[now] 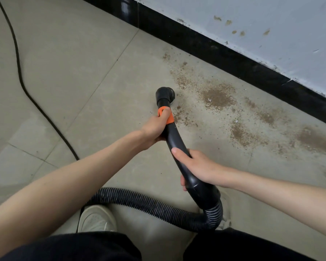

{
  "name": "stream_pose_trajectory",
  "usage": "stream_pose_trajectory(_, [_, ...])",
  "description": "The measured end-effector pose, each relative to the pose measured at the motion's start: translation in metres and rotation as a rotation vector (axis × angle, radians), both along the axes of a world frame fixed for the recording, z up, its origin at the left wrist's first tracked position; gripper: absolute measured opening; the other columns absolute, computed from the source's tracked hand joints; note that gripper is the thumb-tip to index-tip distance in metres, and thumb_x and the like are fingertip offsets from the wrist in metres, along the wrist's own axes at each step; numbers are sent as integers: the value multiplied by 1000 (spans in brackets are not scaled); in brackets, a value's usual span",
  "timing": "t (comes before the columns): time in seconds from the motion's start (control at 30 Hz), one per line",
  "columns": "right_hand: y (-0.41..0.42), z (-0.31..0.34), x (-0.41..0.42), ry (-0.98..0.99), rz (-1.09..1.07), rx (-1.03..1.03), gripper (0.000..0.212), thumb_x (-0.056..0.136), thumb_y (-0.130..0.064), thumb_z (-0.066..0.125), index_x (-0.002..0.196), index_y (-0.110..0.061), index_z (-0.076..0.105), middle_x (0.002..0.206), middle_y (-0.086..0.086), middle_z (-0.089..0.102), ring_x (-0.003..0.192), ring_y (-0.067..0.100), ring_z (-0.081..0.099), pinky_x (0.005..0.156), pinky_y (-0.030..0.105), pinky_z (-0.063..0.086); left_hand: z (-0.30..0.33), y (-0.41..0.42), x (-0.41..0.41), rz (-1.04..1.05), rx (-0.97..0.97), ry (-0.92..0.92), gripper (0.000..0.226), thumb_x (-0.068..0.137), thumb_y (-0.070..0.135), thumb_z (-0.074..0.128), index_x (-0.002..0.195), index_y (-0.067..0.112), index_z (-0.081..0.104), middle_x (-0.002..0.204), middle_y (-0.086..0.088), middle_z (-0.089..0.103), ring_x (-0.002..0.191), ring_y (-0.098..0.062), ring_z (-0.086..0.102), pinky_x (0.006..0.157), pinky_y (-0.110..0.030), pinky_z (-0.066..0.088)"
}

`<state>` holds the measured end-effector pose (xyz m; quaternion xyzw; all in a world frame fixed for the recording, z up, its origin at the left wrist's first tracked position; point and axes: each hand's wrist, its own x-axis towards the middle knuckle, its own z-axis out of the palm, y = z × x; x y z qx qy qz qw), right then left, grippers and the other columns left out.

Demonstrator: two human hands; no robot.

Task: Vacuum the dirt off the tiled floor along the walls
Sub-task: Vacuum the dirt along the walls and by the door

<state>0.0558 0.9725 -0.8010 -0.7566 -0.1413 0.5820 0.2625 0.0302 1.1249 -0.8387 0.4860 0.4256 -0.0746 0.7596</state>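
Beige tiled floor; glossy black skirting; stained, pale grey wall above it.

A black vacuum wand with an orange collar points toward 12 o'clock, its round nozzle down on the beige tiled floor. Brown dirt lies scattered from the nozzle's 3 o'clock side toward 4 o'clock, along the black baseboard. A ribbed black hose curls away at 6 o'clock.

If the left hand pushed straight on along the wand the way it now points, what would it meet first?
The left hand, gripping the wand's orange band, points toward the nozzle. Beyond that comes the thin edge of the dirt, then probably the black skirting; depth is unclear.
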Motion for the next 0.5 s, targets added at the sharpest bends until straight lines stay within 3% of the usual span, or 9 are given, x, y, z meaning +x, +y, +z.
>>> stream_pose_trajectory(0.2, [28,4,-16,-142,193,7,46,97,-58,39,82,-16,44,52,3,63,46,15,65,43,16,42,4,17,-25,155,32,101,38,99,43,36,86,9,48,74,-4,49,65,-15,52,54,-26,44])
stream_pose_trajectory(0.3, [45,1,-17,-186,351,42,49,97,-60,37,79,-15,44,53,2,61,50,16,67,51,24,43,-3,28,-46,315,24,97,38,98,43,38,92,6,48,76,-5,51,68,-16,53,56,-27,44])
stream_pose_trajectory(0.4, [48,-1,-19,-177,477,71,53,98,-59,35,75,-13,46,44,1,60,42,8,59,55,28,41,-4,26,-60,404,35,107,38,98,42,39,85,7,49,79,-5,53,71,-16,54,58,-27,45])
stream_pose_trajectory(0.5, [37,0,-25,-148,522,106,55,97,-60,35,74,-13,48,48,3,61,57,19,67,61,30,50,-1,11,-72,471,73,160,38,98,42,39,88,6,48,80,-6,51,70,-18,53,58,-29,44])
